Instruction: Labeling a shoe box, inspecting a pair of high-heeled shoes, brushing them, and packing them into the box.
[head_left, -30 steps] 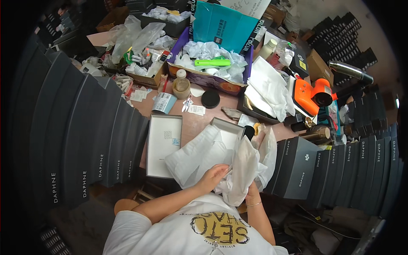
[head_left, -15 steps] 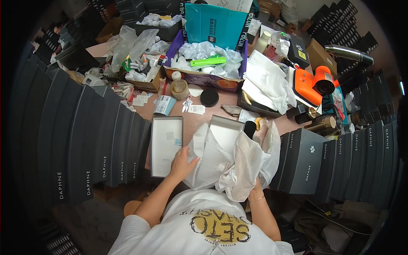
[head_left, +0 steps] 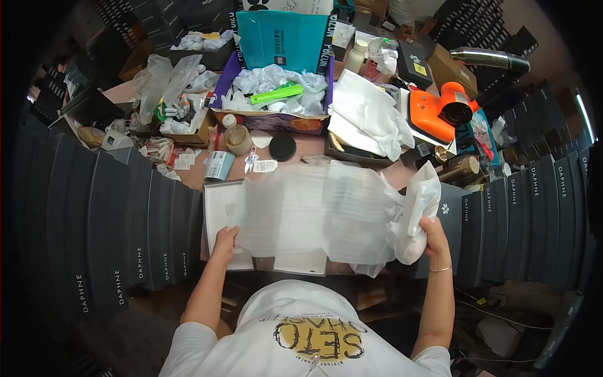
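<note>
A wide translucent sheet of tissue paper, smeared by motion, is stretched between my hands over the work table. My left hand is closed on its left edge. On the right, my right hand grips an upright bundle wrapped in white paper; what is inside is hidden. Under the sheet's left side lies an open shallow box part with a white inside. A second white box part shows at the near edge, mostly covered by the sheet.
Tall stacks of dark shoeboxes stand left and right. Behind are a purple carton of crumpled paper, a glue jar, a black round lid, papers in a box and an orange device.
The tissue sheet has been spread wide across the boxes. My left hand moved left with its edge, and my right hand moved right and up, lifting the wrapped bundle. The view has shifted.
</note>
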A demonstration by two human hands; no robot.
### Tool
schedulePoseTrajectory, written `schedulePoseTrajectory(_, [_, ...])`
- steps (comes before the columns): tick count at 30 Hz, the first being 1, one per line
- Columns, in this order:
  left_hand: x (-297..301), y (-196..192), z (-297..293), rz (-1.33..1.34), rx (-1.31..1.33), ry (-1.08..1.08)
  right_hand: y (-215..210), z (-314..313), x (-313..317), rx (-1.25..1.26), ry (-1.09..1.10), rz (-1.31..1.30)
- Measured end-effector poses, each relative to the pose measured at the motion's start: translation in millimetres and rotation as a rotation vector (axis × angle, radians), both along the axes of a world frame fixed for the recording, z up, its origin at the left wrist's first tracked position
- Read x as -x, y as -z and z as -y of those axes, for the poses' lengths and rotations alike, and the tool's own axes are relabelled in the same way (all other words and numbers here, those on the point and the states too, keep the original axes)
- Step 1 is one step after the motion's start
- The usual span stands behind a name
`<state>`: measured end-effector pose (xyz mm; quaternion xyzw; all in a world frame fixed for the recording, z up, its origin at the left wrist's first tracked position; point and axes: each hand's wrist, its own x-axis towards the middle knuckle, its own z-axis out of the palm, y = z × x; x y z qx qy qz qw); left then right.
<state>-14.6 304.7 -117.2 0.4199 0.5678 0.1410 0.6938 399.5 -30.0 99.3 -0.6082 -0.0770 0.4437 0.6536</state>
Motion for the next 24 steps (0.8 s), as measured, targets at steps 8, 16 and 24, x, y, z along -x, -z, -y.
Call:
schedulePoseTrajectory(8, [19.2, 9.3, 8.2, -0.383, -0.324, 0.01, 98.6, -15.0, -8.7, 0.246, 0.049, 0.321])
schedulePoseTrajectory(16, [14.0, 0.6, 10.6, -0.249, -0.479, -0.078, -41.2, -59.9, 69.5, -0.082, -0.262, 0.061])
schedulePoseTrajectory(24, [-26.0, -114.1, 54.2, -0.008, -0.523, 0.245, 173.9, -159.0, 194.6, 0.748, -0.618, 1.024])
